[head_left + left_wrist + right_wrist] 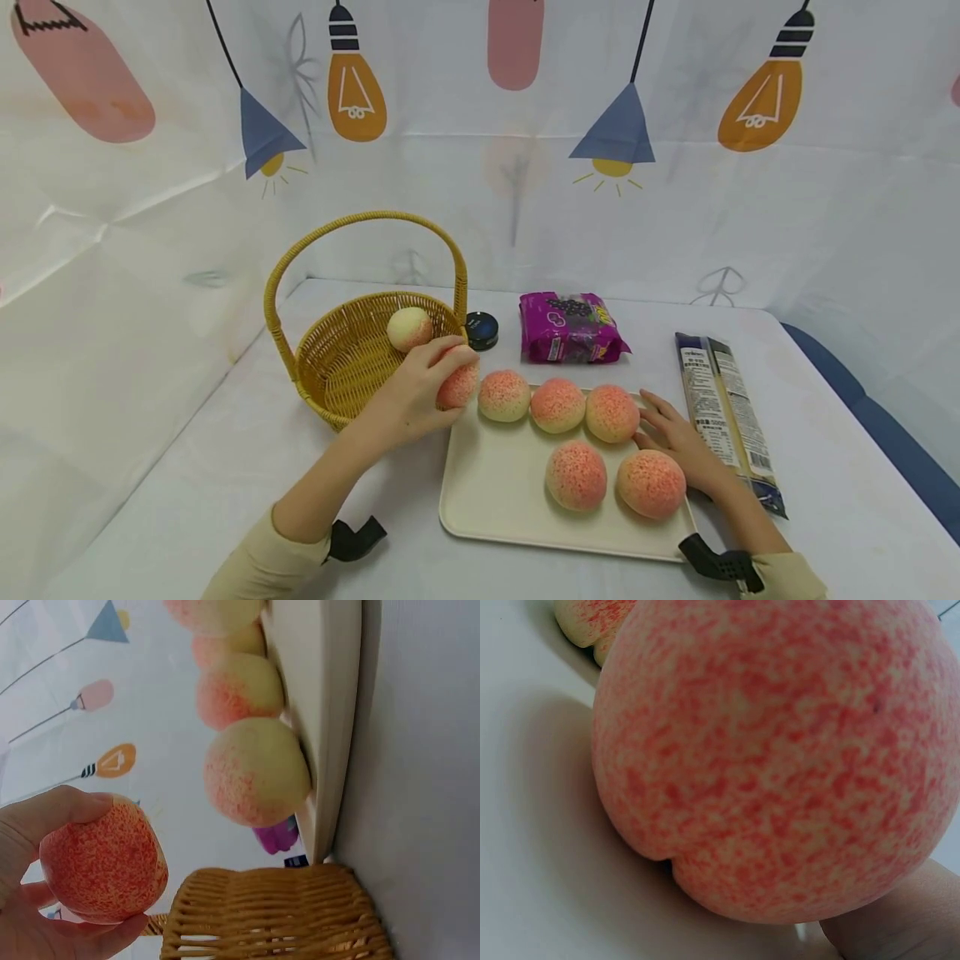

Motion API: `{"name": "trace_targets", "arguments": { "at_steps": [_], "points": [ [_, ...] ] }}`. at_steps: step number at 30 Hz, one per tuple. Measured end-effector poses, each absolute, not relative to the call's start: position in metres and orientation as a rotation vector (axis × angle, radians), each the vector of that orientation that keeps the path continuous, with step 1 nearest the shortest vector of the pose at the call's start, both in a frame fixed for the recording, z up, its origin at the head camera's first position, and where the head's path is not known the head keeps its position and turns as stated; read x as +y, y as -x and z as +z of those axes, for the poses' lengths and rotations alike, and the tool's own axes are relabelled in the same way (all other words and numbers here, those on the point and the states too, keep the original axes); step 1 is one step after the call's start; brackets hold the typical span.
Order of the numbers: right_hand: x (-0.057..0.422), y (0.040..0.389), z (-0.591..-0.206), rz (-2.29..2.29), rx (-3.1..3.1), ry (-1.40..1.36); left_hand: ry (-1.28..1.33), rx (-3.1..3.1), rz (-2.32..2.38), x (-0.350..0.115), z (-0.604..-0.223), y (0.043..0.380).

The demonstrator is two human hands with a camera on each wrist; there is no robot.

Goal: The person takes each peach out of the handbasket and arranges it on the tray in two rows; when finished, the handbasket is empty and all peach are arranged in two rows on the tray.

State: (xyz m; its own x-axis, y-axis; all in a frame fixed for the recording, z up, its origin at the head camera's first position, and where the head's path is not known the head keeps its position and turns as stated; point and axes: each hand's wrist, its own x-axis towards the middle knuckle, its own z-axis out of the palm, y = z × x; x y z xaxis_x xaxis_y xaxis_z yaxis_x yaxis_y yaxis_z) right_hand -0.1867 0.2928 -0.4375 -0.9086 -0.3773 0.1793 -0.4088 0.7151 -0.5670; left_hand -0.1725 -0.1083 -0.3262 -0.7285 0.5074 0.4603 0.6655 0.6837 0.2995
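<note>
My left hand (411, 393) grips a pink-speckled peach (461, 382) over the left back corner of the cream tray (495, 508), beside the basket's rim. In the left wrist view, thumb and fingers wrap round that peach (105, 862). A row of peaches (558, 406) sits along the tray's back, with two more near the front. At the tray's right edge my right hand (678, 442) lies with fingers extended by the back-right peach (612, 413). The front-right peach (780, 757) fills the right wrist view and hides most of that hand. One pale peach (409, 329) lies inside the wicker basket (337, 354).
The basket's tall handle (367, 216) arches over it at the left. Behind the tray are a round black container (482, 330) and a purple packet (572, 329). A long flat food packet (723, 408) lies right of the tray, near a blue chair (862, 392).
</note>
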Motion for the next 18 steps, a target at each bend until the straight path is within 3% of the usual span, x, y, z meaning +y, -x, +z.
{"name": "trace_targets", "arguments": {
  "at_steps": [18],
  "points": [
    [0.294,0.188,-0.44,0.948,-2.854,-0.661,1.191,-2.567,-0.566,-0.079,-0.337,0.159]
  ]
}}
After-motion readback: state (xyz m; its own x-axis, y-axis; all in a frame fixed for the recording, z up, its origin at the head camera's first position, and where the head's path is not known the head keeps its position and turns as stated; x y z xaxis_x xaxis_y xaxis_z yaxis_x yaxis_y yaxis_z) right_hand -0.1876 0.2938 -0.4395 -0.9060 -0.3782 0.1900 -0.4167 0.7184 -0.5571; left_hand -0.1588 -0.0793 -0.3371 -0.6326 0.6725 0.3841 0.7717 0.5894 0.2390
